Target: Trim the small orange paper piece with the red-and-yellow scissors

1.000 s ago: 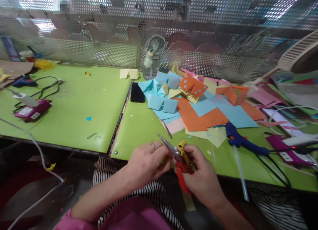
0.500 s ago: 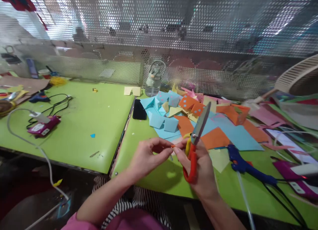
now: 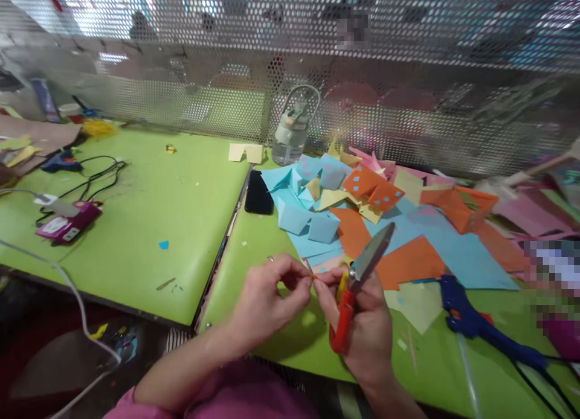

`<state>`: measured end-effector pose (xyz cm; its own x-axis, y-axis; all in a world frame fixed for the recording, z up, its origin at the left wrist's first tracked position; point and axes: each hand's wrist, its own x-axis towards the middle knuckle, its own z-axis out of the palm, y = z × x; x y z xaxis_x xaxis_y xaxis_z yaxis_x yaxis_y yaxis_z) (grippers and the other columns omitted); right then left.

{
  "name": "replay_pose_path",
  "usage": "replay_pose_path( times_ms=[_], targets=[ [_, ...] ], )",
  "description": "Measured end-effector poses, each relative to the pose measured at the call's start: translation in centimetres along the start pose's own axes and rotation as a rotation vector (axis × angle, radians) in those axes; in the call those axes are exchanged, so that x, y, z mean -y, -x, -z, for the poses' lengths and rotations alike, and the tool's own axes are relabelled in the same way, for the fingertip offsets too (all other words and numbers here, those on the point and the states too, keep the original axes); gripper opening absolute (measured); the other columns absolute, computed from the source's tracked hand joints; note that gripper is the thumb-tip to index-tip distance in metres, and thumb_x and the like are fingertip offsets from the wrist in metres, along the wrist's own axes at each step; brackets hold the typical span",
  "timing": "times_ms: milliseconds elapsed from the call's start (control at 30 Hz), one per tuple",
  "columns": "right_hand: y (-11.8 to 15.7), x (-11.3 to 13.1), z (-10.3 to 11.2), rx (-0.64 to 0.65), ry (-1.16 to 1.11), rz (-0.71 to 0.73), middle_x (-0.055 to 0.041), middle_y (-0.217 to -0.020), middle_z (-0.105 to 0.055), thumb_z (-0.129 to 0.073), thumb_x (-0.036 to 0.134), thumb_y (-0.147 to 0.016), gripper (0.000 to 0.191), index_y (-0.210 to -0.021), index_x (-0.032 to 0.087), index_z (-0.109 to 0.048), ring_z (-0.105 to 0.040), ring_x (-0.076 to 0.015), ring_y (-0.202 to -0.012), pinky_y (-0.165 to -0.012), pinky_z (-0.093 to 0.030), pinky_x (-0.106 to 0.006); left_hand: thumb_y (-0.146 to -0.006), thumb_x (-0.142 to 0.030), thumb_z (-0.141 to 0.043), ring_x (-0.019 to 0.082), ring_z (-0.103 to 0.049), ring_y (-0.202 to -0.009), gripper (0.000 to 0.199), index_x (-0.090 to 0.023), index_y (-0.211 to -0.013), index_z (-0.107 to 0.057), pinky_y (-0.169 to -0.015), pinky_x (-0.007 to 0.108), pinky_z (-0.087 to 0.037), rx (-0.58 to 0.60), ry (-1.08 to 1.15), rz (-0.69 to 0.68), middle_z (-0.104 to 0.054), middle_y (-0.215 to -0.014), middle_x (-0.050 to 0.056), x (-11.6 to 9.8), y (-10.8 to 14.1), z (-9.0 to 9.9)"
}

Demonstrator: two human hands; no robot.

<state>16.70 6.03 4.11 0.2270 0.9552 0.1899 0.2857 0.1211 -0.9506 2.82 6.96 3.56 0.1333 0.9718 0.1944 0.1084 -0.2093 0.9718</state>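
Scissors (image 3: 344, 313) with red and yellow handles rest in my right hand (image 3: 369, 328), their blades pointing up and away to the right. The thumb and forefinger of that hand also pinch a tiny orange scrap (image 3: 314, 277). Thumb and fingertips of my left hand (image 3: 272, 298) close on the same scrap from the other side, hiding most of it. Both hands hover over the green table (image 3: 290, 340) near its front edge. Just beyond them lie folded light blue paper pieces (image 3: 294, 217) and an orange folded piece with blue dots (image 3: 374, 186).
A black phone (image 3: 259, 192) lies by the table seam, with a clear water bottle (image 3: 290, 132) behind it. To the right is a blue glue gun (image 3: 480, 322) with a glue stick. A magenta power strip (image 3: 70, 221) and cables lie left. Perforated metal mesh (image 3: 190, 63) stands at the back.
The view has shifted slightly, so the table items appear displaced. Both hands stay together at the orange scrap, and the scissors are tilted a little further to the right.
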Motion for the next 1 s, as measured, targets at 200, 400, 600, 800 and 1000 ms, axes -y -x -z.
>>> replay_pose_path(
  times_ms=[200,400,600,800,1000],
  targets=[
    [0.1,-0.8,4.5,0.339,0.166,-0.122,0.0035,-0.068,-0.062,-0.077,0.042,-0.062,0.042,-0.094,0.025,-0.056,-0.059,-0.0142,-0.055,-0.048,-0.050,-0.023,-0.076,-0.035,-0.070,0.009,-0.054,-0.057,0.023,-0.017,-0.073,-0.057,-0.057,0.021,-0.044,0.042,0.511,0.339,-0.057,-0.063,-0.002,-0.2,-0.6,0.7],
    [0.9,-2.0,9.1,0.436,0.639,-0.006,0.0012,-0.078,-0.068,-0.076,0.044,-0.058,0.050,-0.102,0.028,-0.059,-0.063,-0.0198,-0.063,-0.052,-0.051,-0.027,-0.074,-0.049,-0.075,0.010,-0.058,-0.062,0.036,-0.016,-0.077,-0.059,-0.060,0.022,-0.047,0.039,0.663,0.343,-0.062,-0.067,0.000,-0.2,-0.1,0.3],
    [2.1,-2.7,9.7,0.463,0.689,0.108,0.0010,-0.076,-0.067,-0.076,0.041,-0.060,0.057,-0.112,0.029,-0.056,-0.063,-0.0205,-0.061,-0.050,-0.050,-0.028,-0.079,-0.045,-0.073,0.011,-0.060,-0.074,0.032,-0.016,-0.081,-0.060,-0.066,0.023,-0.051,0.073,0.733,0.296,-0.069,-0.092,0.006,0.4,0.6,-0.3],
    [2.1,-1.6,9.3,0.485,0.644,0.067,0.0033,-0.068,-0.065,-0.079,0.041,-0.058,0.054,-0.106,0.029,-0.057,-0.059,-0.0183,-0.050,-0.043,-0.047,-0.028,-0.078,-0.047,-0.074,0.012,-0.061,-0.071,0.033,-0.016,-0.080,-0.060,-0.066,0.024,-0.051,0.077,0.732,0.260,-0.068,-0.080,0.005,0.8,1.1,-0.3],
    [2.3,-1.8,9.4,0.464,0.650,0.155,0.0001,-0.077,-0.070,-0.082,0.045,-0.057,0.060,-0.109,0.029,-0.056,-0.064,-0.0210,-0.057,-0.046,-0.050,-0.030,-0.078,-0.045,-0.075,0.010,-0.059,-0.068,0.032,-0.016,-0.081,-0.060,-0.064,0.021,-0.047,0.098,0.786,0.231,-0.071,-0.083,0.006,1.1,1.5,-0.5]
  ],
)
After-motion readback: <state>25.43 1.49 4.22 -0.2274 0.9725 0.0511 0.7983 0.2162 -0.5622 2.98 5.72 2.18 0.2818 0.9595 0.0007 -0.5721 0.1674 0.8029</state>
